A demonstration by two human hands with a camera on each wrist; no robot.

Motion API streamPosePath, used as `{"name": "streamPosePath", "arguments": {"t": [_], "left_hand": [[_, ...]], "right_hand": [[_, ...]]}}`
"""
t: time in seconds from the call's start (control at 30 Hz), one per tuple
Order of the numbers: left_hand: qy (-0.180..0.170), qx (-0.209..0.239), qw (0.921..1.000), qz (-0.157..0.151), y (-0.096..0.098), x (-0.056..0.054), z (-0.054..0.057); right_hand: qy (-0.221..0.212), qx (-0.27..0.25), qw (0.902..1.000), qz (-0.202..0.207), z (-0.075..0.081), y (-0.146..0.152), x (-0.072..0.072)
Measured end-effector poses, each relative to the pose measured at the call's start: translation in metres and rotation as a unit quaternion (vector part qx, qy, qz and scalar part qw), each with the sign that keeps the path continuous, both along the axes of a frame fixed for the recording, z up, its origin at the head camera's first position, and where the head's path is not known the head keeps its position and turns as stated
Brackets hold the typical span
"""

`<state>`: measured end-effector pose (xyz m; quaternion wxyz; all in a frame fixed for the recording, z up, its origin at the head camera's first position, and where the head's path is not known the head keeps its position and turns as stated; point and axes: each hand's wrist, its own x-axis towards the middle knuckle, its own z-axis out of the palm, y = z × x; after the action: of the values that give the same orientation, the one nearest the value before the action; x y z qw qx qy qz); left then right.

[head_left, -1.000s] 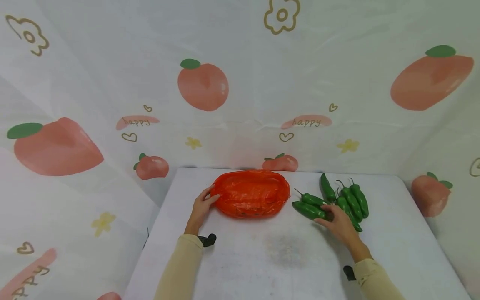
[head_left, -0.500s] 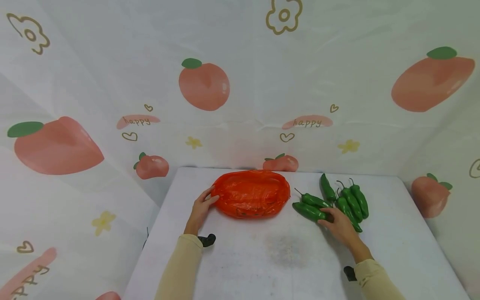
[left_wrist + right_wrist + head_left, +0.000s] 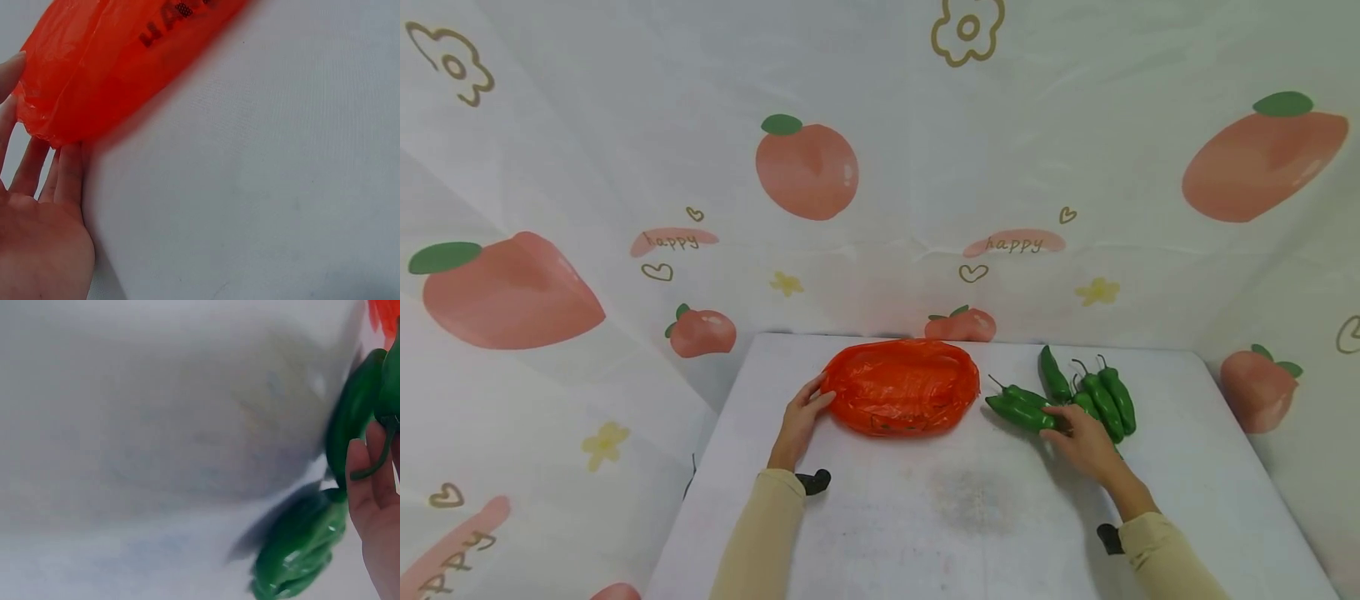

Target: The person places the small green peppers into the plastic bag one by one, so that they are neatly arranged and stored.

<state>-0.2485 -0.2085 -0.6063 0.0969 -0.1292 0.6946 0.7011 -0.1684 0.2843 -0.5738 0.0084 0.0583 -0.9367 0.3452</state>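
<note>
At the table's back middle lies a red plastic bag [image 3: 901, 387], its rim spread in an oval. My left hand [image 3: 799, 421] holds the bag's left edge, thumb above and fingers below; dark printing shows on the bag [image 3: 119, 75] in the left wrist view. My right hand [image 3: 1081, 442] pinches the stem end of a green chili pepper [image 3: 1018, 413]. In the right wrist view that pepper [image 3: 390, 387] and its curved stem sit at the fingertips, partly cut off by the frame. Another green pepper [image 3: 1030, 395] lies right behind it.
Several more green peppers [image 3: 1105, 402] lie right of and behind my right hand, partly covered by it. One pepper [image 3: 1054, 375] points toward the back wall. A white cloth backdrop [image 3: 887, 283] with printed fruit encloses the white table [image 3: 910, 517].
My right hand has closed on the front pepper's end, and this pepper now overlaps the one behind it. The right forearm has shifted slightly right. My left hand stays at the bag's edge.
</note>
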Motion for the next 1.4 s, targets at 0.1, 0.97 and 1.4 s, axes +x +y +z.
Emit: {"name": "streamPosePath", "arguments": {"t": [0.1, 0.97, 1.4], "left_hand": [[0.001, -0.006, 1.0, 0.006, 0.0, -0.001, -0.001], [-0.008, 0.026, 0.9993, 0.025, 0.003, 0.0, -0.001], [-0.011, 0.042, 0.9987, 0.027, 0.004, -0.001, -0.001]], "right_hand": [[0.0, 0.001, 1.0, 0.003, 0.009, 0.001, -0.003], [0.028, -0.009, 0.9972, 0.069, 0.062, -0.027, -0.047], [-0.019, -0.008, 0.9961, 0.086, 0.08, -0.052, -0.074]]}}
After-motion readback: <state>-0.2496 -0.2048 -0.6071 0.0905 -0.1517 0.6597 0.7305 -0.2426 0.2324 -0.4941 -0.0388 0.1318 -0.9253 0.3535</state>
